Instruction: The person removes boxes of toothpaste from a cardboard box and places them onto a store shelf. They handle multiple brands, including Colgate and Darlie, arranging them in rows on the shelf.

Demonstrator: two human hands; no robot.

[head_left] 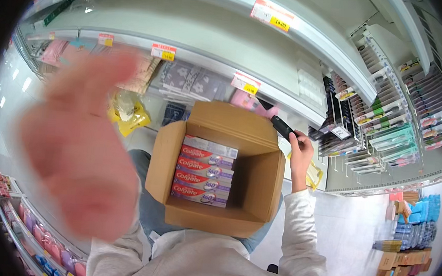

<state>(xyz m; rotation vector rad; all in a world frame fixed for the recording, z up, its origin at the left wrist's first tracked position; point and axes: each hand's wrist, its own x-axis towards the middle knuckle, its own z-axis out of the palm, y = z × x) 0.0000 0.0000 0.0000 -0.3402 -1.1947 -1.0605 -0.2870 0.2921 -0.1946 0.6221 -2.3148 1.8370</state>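
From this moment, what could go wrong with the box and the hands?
1. Neither hand holds the box; it seems to rest on the lap, so it may slip and spill the toothpaste packs.
2. The left hand is raised, blurred and blocks much of the view.
3. The right hand holds a dark tool that might drop.

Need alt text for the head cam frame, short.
An open cardboard box resting on the person's lap holds a stack of toothpaste cartons along its left side. The right hand holds a small black object past the box's far right corner, while the blurred left hand is raised near the camera. Store shelves with price tags curve behind.
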